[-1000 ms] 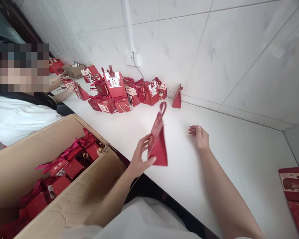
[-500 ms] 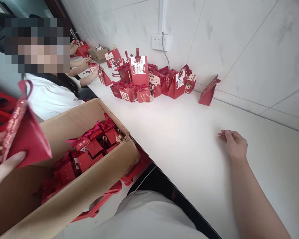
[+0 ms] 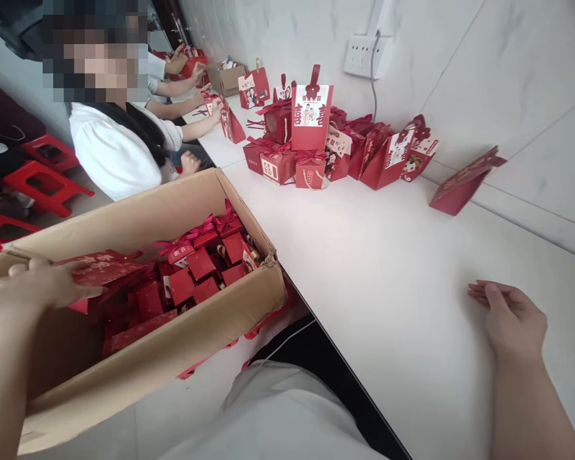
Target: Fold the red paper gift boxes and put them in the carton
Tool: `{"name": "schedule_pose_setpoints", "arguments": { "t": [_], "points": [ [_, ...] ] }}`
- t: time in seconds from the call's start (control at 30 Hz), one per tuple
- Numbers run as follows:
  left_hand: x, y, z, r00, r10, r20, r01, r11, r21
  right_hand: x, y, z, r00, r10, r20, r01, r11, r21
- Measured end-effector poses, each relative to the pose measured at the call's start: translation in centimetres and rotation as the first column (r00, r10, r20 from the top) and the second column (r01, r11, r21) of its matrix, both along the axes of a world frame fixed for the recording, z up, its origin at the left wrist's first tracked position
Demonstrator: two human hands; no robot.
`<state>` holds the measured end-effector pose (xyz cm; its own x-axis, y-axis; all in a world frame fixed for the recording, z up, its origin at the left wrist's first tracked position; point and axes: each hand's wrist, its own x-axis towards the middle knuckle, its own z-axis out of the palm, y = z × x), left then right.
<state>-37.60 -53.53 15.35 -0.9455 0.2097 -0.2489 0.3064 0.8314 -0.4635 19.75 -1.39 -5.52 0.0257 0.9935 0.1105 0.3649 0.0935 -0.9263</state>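
Observation:
My left hand (image 3: 41, 287) is closed round one end of a red gift box (image 3: 106, 271) with pale lettering. The box lies on its side, lowered inside a large cardboard carton (image 3: 220, 322). Beneath and beside it in the carton are several red gift boxes (image 3: 181, 286), some topped with ribbon bows. My right hand (image 3: 513, 319) rests on the white table (image 3: 388, 268), its fingers curled together with nothing visible in them. The nearest thing to it is a red triangular gift box (image 3: 460, 186) standing by the wall.
A cluster of red gift boxes (image 3: 311, 134) stands along the wall, below a socket (image 3: 364, 56) with a grey cable. To the left a person in a white top (image 3: 110, 150) holds a red gift box (image 3: 230, 124). Red stools (image 3: 43, 185) stand on the floor behind the carton.
My left hand has brought the red gift box down into the carton, tipping it from upright onto its side. The view has shifted left; my right hand keeps its curled pose.

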Motion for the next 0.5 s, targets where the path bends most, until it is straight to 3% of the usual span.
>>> {"name": "schedule_pose_setpoints", "arguments": {
  "t": [0.07, 0.17, 0.27, 0.37, 0.5],
  "points": [
    [-1.1, -0.6, -1.8, 0.993, -0.045, -0.108, 0.031, 0.991, -0.127, 0.1, 0.0, -0.2, 1.000, -0.004, 0.015, 0.004, 1.000, 0.021],
    [-1.4, 0.2, -4.8, 0.973, -0.229, 0.024, 0.229, 0.950, -0.213, 0.3, 0.1, -0.4, 1.000, -0.006, 0.011, 0.006, 0.999, 0.035],
    [-0.9, 1.6, -6.9, 0.958, -0.269, 0.099, 0.285, 0.933, -0.220, 0.4, 0.2, -0.8, 1.000, -0.006, -0.002, 0.007, 0.999, 0.035],
    [-0.6, 2.6, -7.5, 0.940, -0.324, 0.107, 0.340, 0.916, -0.212, 0.5, 0.3, -1.0, 1.000, -0.009, 0.001, 0.009, 0.999, 0.032],
    [-0.6, 3.6, -6.5, 0.922, -0.366, 0.129, 0.383, 0.912, -0.145, 0.2, 0.1, -0.8, 1.000, -0.005, 0.007, 0.005, 1.000, 0.030]
  ]
}}
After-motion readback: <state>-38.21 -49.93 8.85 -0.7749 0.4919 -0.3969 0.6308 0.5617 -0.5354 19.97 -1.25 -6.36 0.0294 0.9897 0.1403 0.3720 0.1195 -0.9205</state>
